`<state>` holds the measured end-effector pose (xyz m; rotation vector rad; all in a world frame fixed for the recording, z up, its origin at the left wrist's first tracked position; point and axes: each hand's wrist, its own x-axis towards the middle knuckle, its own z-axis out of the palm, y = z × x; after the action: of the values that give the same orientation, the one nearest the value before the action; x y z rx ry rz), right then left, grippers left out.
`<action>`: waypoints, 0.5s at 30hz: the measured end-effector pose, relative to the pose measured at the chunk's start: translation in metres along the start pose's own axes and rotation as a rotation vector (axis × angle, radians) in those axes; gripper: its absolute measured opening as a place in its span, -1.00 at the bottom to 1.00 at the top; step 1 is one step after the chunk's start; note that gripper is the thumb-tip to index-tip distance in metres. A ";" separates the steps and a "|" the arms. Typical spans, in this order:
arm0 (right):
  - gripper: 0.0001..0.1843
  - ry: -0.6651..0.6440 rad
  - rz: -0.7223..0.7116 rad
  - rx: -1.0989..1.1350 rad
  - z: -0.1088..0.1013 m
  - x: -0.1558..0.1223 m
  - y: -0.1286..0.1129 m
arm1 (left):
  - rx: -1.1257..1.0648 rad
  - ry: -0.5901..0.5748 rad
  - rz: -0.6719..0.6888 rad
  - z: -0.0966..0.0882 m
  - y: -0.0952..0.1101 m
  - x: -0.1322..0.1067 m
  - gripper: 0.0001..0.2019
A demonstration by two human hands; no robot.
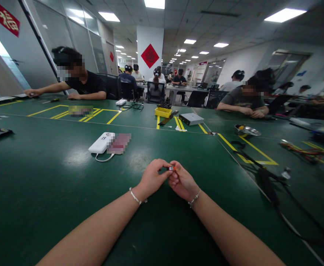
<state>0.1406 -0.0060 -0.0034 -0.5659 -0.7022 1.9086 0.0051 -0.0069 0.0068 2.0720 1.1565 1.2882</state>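
Over the green tabletop (75,192), my left hand (154,177) and my right hand (183,181) meet at the fingertips. Between them is a small part (171,168) with a silvery metal end toward the left and an orange-red end toward the right. It is too small for me to tell its kind. My left thumb and fingers pinch the silvery side. The fingers of my right hand are closed on the orange side, and they hide some of it. Beyond my left hand lies a white power bank (102,143) with a short white cable (104,160).
A blurred reddish item (119,143) lies against the power bank. Farther off are a yellow tray (163,112), a grey box (191,119) and a metal dish (247,130). Black cables (269,184) run along the right. Co-workers sit across the table at left (81,81) and right (241,98).
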 end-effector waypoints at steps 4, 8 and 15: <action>-0.88 -0.056 0.007 -0.022 0.002 -0.001 -0.004 | -0.038 0.005 -0.047 -0.001 -0.001 0.001 -0.91; -0.89 -0.091 0.024 -0.042 0.000 -0.002 -0.003 | -0.043 0.002 -0.053 -0.003 -0.001 0.001 -0.92; -0.90 -0.055 0.022 -0.082 -0.003 0.000 -0.003 | -0.002 0.008 -0.046 -0.003 -0.001 0.001 -0.90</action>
<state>0.1439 -0.0046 -0.0035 -0.5760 -0.8164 1.9288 0.0016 -0.0059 0.0078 2.0288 1.1980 1.2769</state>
